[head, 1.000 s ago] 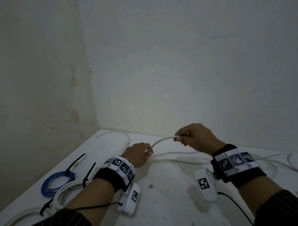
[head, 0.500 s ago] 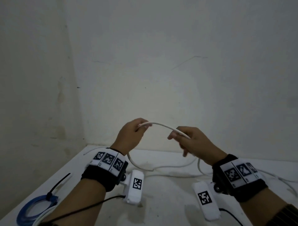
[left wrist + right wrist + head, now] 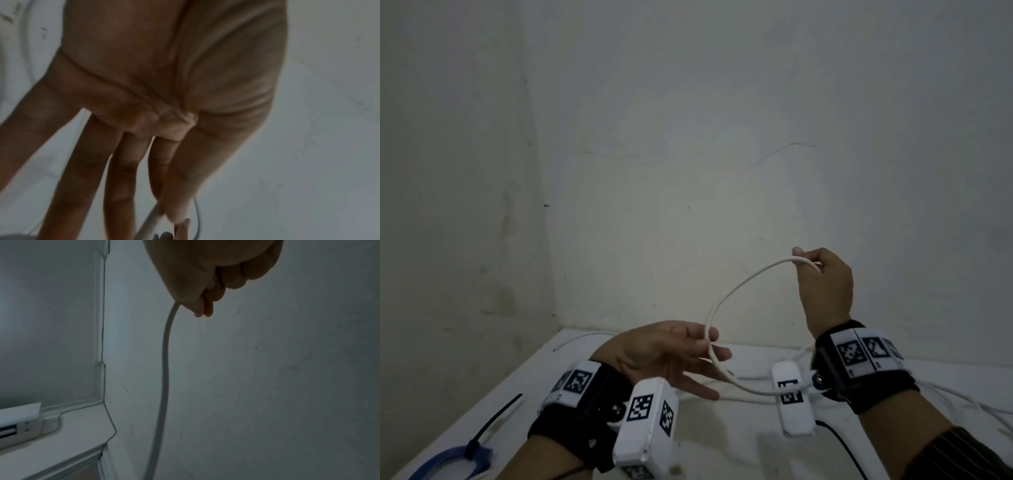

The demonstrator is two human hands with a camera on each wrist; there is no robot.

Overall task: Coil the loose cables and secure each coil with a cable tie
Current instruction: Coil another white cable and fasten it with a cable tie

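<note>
Our right hand, upper right, pinches the white cable; our left hand, fingers mostly straight, nips it at centre. We should keep loops even.

Access to the white surface is bounded by two walls meeting at the rear-left corner. Obstacles: loose white cable strands along the rear and right, a coiled blue cable with black cable tie (front left).

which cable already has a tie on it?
The blue cable, coiled at the table's near-left edge, with a black cable tie around it. The white cable held between left hand and right hand has none.
</note>
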